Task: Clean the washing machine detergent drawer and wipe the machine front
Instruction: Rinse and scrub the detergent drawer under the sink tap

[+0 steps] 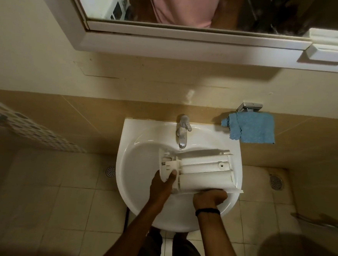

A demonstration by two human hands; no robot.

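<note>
The white detergent drawer (203,170) lies across the white sink (139,161), below the chrome tap (182,131), its underside turned up. My left hand (163,184) grips its front-panel end at the left, thumb on the plastic. My right hand (209,197) holds the drawer's near long edge, fingers tucked under it; a black band is on that wrist. A blue cloth (251,129) hangs from a metal holder (249,107) on the wall, right of the sink.
A white-framed mirror cabinet (190,43) juts out above the sink. A perforated white basket (24,125) stands at the left. Floor drains (110,171) lie in the tiled floor on both sides. A hose fitting (325,223) is at the right.
</note>
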